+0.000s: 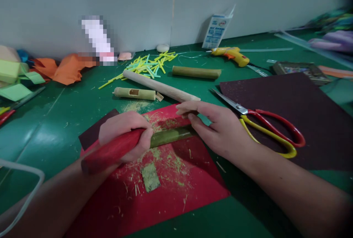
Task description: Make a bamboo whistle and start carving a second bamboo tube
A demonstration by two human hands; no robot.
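My left hand (125, 131) is wrapped round a red handle (110, 151) and is beside the left end of a green bamboo tube (171, 135). Fingers bent, my right hand (217, 124) is at the tube's right end, with a small piece, too hidden to name, between its fingertips. The tube lies over red paper (193, 190) strewn with pale shavings. A small greenish rectangular piece (150, 177) rests on that paper. Behind my hands are a wooden rod (162, 86) and a bamboo piece with a cut-out window (146, 93).
Red-and-yellow scissors (241, 109) lie on dark paper (322, 131) at the right. Farther back are a yellow glue gun (234, 54), another bamboo tube (195, 72) and scattered yellow-green sticks (149, 65). Orange paper (67, 70) sits back left. A white box (216, 31) leans against the wall.
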